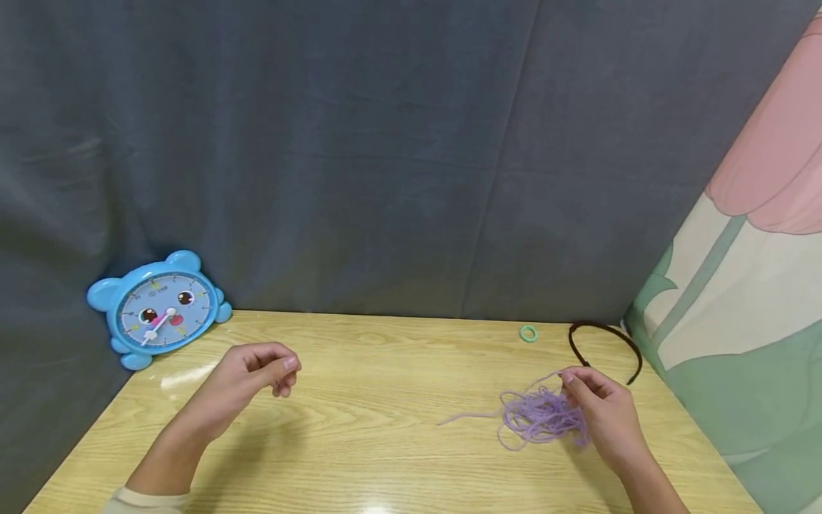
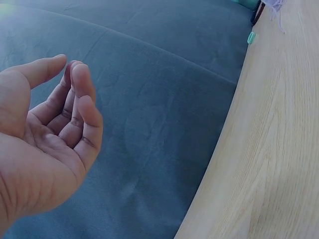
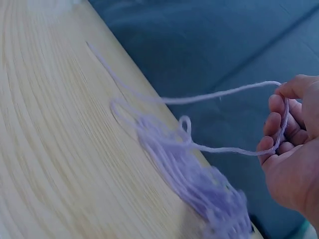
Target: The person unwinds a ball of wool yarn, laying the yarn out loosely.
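Observation:
A loose tangle of purple yarn [image 1: 542,416] lies on the right part of the table, with one strand stretching out to its left. My right hand [image 1: 606,417] pinches a strand of it between thumb and forefinger. In the right wrist view the yarn [image 3: 172,157] runs up to the hand [image 3: 296,134], and the strand passes across the curled fingers. Over the left side of the table hangs my left hand [image 1: 257,378], holding nothing. The left wrist view shows that hand [image 2: 55,119] with its fingers loosely bent and the palm bare.
A blue bear-shaped clock [image 1: 165,314] leans against the dark curtain [image 1: 359,157] at the back left. Behind the yarn lie a small green ring [image 1: 529,334] and a dark headband [image 1: 636,350]. A flower-patterned cloth [image 1: 758,343] hangs along the right edge.

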`<move>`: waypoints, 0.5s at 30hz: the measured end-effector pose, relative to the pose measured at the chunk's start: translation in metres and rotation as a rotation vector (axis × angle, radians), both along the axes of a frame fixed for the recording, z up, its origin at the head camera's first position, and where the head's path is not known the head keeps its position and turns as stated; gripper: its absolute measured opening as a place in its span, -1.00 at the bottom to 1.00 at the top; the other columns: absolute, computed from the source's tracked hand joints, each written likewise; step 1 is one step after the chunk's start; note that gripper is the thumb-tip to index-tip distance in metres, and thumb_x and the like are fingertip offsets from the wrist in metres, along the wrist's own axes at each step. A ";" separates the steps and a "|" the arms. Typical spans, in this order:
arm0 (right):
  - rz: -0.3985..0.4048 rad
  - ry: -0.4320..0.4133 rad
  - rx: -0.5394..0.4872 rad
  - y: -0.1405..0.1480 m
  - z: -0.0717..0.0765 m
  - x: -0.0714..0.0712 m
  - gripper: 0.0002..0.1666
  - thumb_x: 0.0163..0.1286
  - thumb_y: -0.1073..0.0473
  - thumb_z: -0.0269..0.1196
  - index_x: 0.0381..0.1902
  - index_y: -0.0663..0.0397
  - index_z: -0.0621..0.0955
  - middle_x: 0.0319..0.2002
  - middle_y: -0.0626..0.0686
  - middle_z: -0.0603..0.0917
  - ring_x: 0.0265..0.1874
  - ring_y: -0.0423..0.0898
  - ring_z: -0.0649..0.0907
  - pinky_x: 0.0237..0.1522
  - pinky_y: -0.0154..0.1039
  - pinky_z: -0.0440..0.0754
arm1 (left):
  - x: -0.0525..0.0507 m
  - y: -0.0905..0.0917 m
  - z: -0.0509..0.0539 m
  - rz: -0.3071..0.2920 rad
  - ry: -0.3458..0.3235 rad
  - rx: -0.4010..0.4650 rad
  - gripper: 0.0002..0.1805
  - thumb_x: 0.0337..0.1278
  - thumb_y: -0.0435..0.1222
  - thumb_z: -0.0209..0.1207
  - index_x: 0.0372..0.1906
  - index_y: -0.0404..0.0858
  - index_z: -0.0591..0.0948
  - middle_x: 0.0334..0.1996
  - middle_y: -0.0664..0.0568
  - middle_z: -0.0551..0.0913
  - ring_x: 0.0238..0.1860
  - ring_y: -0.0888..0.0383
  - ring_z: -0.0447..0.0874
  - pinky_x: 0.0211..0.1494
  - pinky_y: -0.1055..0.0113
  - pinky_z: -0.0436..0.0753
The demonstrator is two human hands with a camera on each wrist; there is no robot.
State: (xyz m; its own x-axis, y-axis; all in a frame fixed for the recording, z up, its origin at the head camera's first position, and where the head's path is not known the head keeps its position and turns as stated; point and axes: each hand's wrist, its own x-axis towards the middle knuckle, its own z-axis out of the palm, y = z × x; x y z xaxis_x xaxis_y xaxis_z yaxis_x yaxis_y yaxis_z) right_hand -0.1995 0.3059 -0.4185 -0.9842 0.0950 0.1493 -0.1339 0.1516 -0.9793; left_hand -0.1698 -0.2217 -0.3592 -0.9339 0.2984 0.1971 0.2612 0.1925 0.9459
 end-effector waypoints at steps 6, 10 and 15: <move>-0.049 0.025 -0.168 0.027 -0.008 -0.001 -0.85 0.53 0.21 0.25 -0.22 -0.02 0.75 -0.44 -0.16 0.68 -0.41 -0.26 0.61 -0.31 -0.40 0.62 | 0.001 0.000 0.000 0.006 0.011 0.013 -0.80 0.54 -0.29 0.11 -0.17 -0.35 0.64 -0.41 0.16 0.65 -0.40 0.21 0.63 -0.23 0.29 0.69; -0.083 -0.021 -0.131 0.037 -0.016 -0.003 -0.85 0.53 0.18 0.26 -0.24 -0.01 0.76 -0.44 -0.16 0.70 -0.38 -0.27 0.65 -0.29 -0.42 0.65 | 0.001 0.000 0.000 0.014 0.010 0.008 -0.80 0.53 -0.28 0.12 -0.17 -0.34 0.64 -0.41 0.16 0.65 -0.39 0.21 0.65 -0.22 0.28 0.69; -0.123 -0.111 0.247 0.050 -0.018 -0.008 -0.58 0.61 0.01 0.15 0.01 0.29 0.69 -0.34 -0.28 0.75 -0.32 -0.42 0.66 -0.25 -0.48 0.65 | 0.000 0.000 0.003 0.044 0.024 -0.002 -0.79 0.56 -0.27 0.08 -0.11 -0.34 0.63 -0.39 0.14 0.66 -0.37 0.18 0.67 -0.22 0.29 0.70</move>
State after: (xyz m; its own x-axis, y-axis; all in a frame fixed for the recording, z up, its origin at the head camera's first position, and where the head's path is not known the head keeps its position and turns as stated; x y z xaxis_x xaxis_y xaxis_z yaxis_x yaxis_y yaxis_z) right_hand -0.2078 0.3563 -0.4361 -0.9791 0.1891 0.0745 0.0065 0.3953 -0.9185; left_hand -0.1694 -0.2216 -0.3557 -0.9411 0.2577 0.2190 0.2750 0.2066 0.9390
